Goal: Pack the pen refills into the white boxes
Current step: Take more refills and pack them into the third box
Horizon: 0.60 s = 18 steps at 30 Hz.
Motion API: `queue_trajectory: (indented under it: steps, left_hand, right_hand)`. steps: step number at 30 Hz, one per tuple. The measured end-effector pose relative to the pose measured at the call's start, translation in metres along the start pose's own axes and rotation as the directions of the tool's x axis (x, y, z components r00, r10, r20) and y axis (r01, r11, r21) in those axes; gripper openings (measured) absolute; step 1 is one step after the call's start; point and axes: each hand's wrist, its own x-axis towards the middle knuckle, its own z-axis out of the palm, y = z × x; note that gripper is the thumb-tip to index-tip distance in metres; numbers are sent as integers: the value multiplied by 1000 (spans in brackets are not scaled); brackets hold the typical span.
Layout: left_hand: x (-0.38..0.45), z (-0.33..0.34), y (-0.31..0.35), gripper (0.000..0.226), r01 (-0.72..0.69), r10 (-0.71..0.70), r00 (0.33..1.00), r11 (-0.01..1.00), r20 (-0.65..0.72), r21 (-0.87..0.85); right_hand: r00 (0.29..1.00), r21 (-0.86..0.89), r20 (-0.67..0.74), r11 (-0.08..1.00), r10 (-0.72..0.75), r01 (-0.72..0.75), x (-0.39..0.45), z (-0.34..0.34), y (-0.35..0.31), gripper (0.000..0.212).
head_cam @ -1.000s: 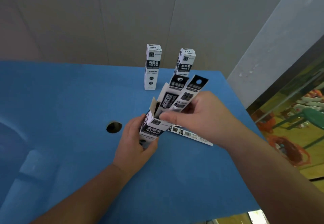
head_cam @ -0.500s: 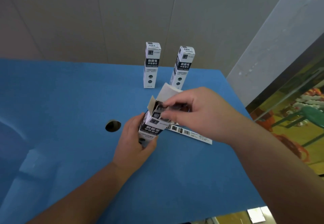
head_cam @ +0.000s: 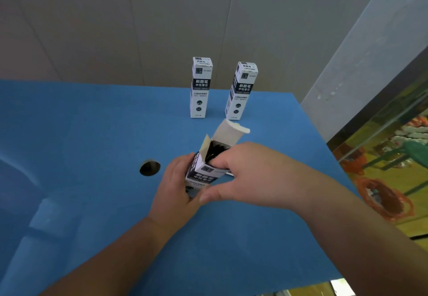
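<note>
Already 2 boxes (head_cam: 201, 87) stand shut and upright near the desk's (head_cam: 81, 133) far edge. A 3rd box (head_cam: 203, 168), toward the right edge, has its flap up and dark refills (head_cam: 215, 150) in its mouth; closing it looks like what remains. I see the left hand (head_cam: 176, 191) gripping its lower part, fingers curled round it. The right hand (head_cam: 245, 175) reaches across, fingers at the opening, thumb below; whether they pinch anything I cannot tell.
</note>
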Motion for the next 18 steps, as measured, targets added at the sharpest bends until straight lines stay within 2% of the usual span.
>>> queue_trajectory:
  steps: [5, 7, 9, 11, 15, 18]
  left_hand:
    - [-3, 0, 1, 66, -47, 48, 997, 998, -58, 30]
    - [-4, 0, 4, 66, -84, 88, 994, 994, -59, 72]
    - [-3, 0, 6, 76, -97, 103, 993, 989, -49, 115]
    - [-3, 0, 6, 76, -92, 101, 993, 986, -59, 140]
    - [-3, 1, 3, 63, -76, 86, 993, 989, -77, 126]
    - [-3, 1, -1, 62, -71, 81, 994, 990, -79, 125]
  right_hand:
    - [982, 45, -186, 999, 33, -25, -8, -6, 4, 29]
    - [988, 10, -152, 1000, 18, -16, -7, -3, 2, 30]
    - [996, -8, -84, 1000, 8, -8, -4, 1, 2, 32]
    - [999, 54, -49, 999, -2, 5, -3, 0, 4, 29]
    - [994, 257, -105, 966, 18, 10, -5, -6, 12, 23]
    - [995, 220, -95, 975, -6, 27, -4, -3, 16, 26]
